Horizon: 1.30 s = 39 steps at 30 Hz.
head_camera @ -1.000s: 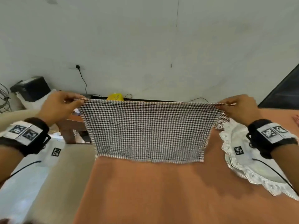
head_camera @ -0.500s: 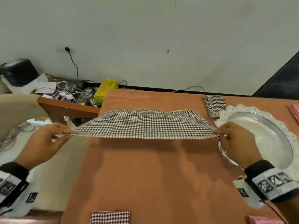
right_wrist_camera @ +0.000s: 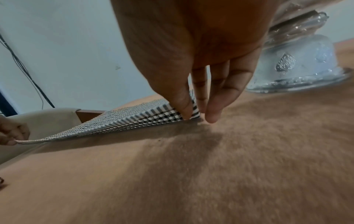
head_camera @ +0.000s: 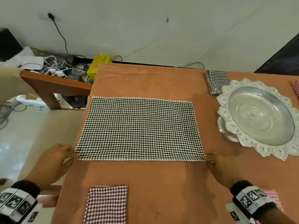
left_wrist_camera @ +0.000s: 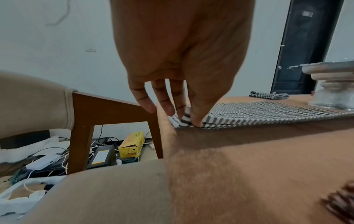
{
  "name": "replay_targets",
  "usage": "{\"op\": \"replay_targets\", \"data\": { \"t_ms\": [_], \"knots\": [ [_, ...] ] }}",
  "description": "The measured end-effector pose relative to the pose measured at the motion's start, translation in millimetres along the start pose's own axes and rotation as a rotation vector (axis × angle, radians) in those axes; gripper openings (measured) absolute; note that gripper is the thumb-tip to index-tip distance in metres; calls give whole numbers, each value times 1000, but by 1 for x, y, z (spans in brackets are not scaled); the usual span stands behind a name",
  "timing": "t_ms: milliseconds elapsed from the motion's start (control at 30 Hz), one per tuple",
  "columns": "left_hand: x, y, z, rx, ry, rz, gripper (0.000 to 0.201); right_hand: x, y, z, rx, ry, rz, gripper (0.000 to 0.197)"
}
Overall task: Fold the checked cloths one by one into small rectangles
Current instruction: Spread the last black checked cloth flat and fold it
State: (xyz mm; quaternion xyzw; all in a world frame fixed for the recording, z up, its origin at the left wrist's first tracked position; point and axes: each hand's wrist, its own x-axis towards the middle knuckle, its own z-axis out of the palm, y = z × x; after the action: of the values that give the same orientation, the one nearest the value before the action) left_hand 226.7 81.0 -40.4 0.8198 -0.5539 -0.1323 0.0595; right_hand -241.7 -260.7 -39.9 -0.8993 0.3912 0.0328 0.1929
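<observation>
The orange-brown felt-covered table carries a black-and-white checked cloth, lying as a wide rectangle doubled in two layers across the table's middle, its striped near edge lifted slightly off the felt. The left hand pinches the cloth's near left corner between thumb and forefinger, the other fingers hanging loose and straight. The right hand pinches the near right corner the same way, thumb on top, remaining fingers extended toward the felt. From the left hand the cloth spreads toward 2 o'clock; from the right hand, toward 10 o'clock.

At 2 o'clock from the cloth stands an ornate silver pedestal tray with a scalloped rim. A small folded black-and-white checked cloth lies touching the tray's far left rim. At 6 o'clock, near the table's front edge, lies a folded dark-red-and-white checked cloth, well apart from the spread one.
</observation>
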Motion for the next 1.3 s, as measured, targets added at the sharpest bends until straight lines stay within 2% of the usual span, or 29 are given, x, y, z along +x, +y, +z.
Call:
{"op": "replay_targets", "data": {
  "t_ms": [67, 133, 233, 300, 367, 433, 500, 567, 700, 800, 900, 1000, 1100, 1167, 1300],
  "knots": [
    [-2, 3, 5, 43, -30, -20, 26, -3, 1, 9, 43, -11, 5, 36],
    [-2, 4, 10, 80, -55, -30, 15, -4, 2, 17, 95, 3, 29, 31],
    [-3, 6, 12, 131, -138, -40, 30, -7, 0, 18, 36, 22, 74, 32],
    [-3, 10, 5, 157, -201, -49, 31, -13, -8, 12, -74, 20, 65, 36],
    [-1, 17, -4, 184, -265, -81, 33, -16, -17, 4, -146, 18, 81, 29],
    [10, 19, -12, 177, -296, -118, 31, -5, -27, 0, -51, -32, 196, 30],
    [32, 19, -18, 153, -330, -146, 36, 14, -44, 4, 108, -8, 213, 31],
    [64, 24, -20, 127, -306, -93, 44, 44, -73, 14, 210, 54, 121, 29],
    [135, 60, -17, 146, -287, 15, 63, 119, -155, 37, 325, 23, -11, 42],
    [183, 91, -7, 199, -348, 43, 68, 172, -209, 51, 283, -66, -80, 52],
    [218, 111, 4, 193, -348, 44, 66, 210, -230, 59, 164, -183, -27, 59],
    [235, 109, 17, 201, -406, 20, 66, 230, -222, 67, 39, -261, 30, 64],
    [236, 85, 22, 208, -461, 12, 74, 232, -193, 68, -86, -274, 10, 68],
    [230, 57, 17, 211, -484, -14, 85, 227, -159, 60, -125, -264, 59, 71],
    [220, -11, -6, 201, -466, -124, 97, 213, -55, 34, -101, -219, 311, 84]
  ]
}}
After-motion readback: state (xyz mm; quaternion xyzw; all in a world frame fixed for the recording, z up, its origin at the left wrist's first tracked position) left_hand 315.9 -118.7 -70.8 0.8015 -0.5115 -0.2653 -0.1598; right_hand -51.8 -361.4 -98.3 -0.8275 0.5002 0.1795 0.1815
